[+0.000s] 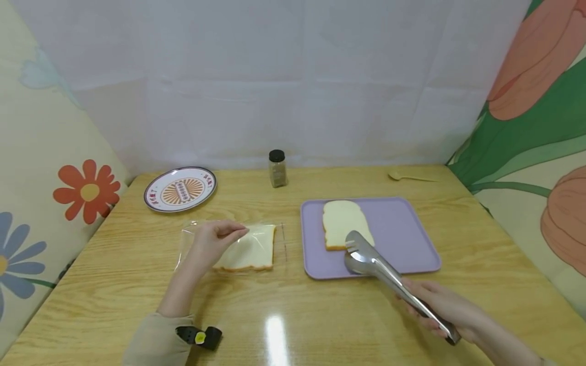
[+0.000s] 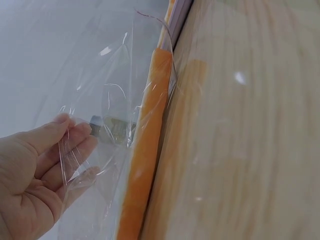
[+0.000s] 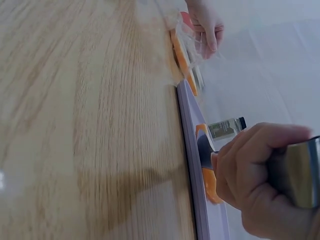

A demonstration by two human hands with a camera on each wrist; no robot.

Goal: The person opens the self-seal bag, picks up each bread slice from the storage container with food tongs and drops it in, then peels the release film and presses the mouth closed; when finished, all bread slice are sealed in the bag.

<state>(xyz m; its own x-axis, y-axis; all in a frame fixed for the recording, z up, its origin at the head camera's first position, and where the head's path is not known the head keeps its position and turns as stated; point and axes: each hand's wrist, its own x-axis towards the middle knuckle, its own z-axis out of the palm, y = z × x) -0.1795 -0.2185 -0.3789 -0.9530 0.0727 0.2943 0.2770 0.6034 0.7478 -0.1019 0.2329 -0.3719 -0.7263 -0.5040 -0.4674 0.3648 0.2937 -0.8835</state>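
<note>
Between thumb and fingers, my left hand point(image 1: 215, 243) pinches the upper film of a clear plastic bag point(image 2: 112, 65). A slice of bread point(image 1: 252, 249) with an orange-brown crust lies inside that bag on the table. My right hand point(image 1: 439, 307) grips metal tongs point(image 1: 389, 274), whose tips reach over the near edge of a second bread slice point(image 1: 345, 223) on a lilac tray point(image 1: 403, 234). In the right wrist view the fingers wrap around the tongs' handle, and the tips are partly hidden behind the hand.
Behind the bag, to the left, sits a round patterned plate point(image 1: 180, 189). A small black-capped jar point(image 1: 277, 169) stands at the back middle, and a pale yellow spoon point(image 1: 412, 177) lies at the back right. A white cloth backdrop point(image 1: 284, 86) hangs behind the wooden table point(image 1: 274, 300).
</note>
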